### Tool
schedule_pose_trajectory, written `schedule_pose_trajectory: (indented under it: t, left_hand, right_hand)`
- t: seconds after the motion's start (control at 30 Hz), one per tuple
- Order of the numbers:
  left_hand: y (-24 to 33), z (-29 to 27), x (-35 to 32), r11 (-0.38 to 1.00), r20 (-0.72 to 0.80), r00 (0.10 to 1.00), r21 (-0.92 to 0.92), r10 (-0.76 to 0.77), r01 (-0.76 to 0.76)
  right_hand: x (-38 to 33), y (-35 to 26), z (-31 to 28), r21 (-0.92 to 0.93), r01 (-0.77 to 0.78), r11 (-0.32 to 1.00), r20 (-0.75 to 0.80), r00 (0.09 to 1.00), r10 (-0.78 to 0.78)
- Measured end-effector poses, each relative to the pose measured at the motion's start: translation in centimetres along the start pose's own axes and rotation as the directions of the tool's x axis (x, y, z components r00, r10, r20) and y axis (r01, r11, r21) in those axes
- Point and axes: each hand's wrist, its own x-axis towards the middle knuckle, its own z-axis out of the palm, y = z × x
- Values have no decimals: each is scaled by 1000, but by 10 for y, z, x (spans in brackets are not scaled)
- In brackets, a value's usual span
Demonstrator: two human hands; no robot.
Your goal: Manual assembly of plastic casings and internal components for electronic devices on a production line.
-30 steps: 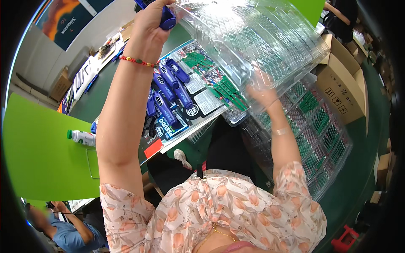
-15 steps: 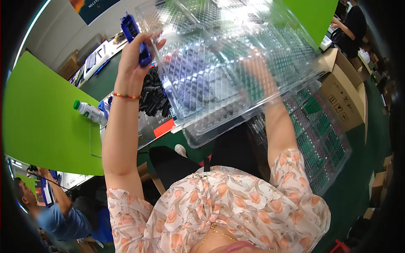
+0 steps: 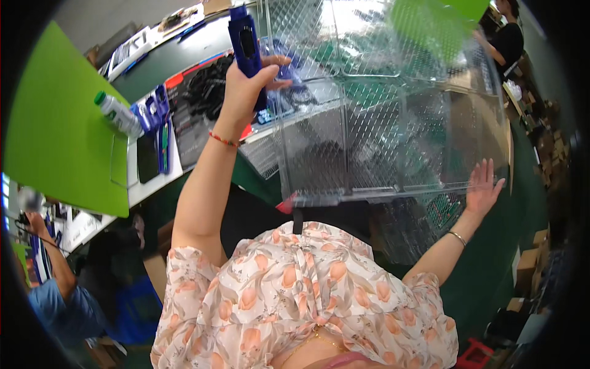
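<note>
A large clear plastic tray (image 3: 344, 198) with several compartments is held up in front of me, over the table edge and my lap. My left hand (image 3: 252, 83) wraps its thumb around a blue plastic piece with a dark slot (image 3: 244, 40), while its other fingers reach toward the tray's left side. Fingers stretched out, my right hand (image 3: 483, 190) lies flat at the tray's near right corner and grips nothing. Below it on the right, another clear tray (image 3: 402, 227) is partly hidden; green and red bits show through at its far end.
Black small parts (image 3: 212, 86) lie heaped on the table behind my left hand. Further left are a white bottle with green cap (image 3: 120, 115), blue plastic parts (image 3: 153, 111) and a dark flat device (image 3: 147, 158). A green panel (image 3: 55, 135) stands left. Co-workers (image 3: 509, 40) are at both sides.
The clear tray has moved right and tipped, its compartments now facing me. My right hand has come from beneath or behind it to its right corner. The blue piece moved right with my left hand.
</note>
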Motion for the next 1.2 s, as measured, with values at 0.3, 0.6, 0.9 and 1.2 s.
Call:
schedule_pose_trajectory:
  t: [0.3, 0.6, 0.9, 1.2]
  left_hand:
    - [99, -91, -175, 898, -364, 849, 361, 383, -250]
    - [211, -77, -561, 709, -685, 310, 704, 659, 47]
    - [202, 167, -882, 856, -845, -330, 250, 421, 452]
    - [149, 26, -707, 982, -939, -344, -89, -27, 166]
  right_hand:
    - [18, 126, 84, -9, -307, 952, 407, 868, 284]
    - [-53, 342, 242, -180, -867, 465, 828, 121, 547]
    - [-245, 384, 341, -824, -558, -100, 421, -721, 550]
    - [-189, 464, 315, -695, -717, 57, 143, -60, 988]
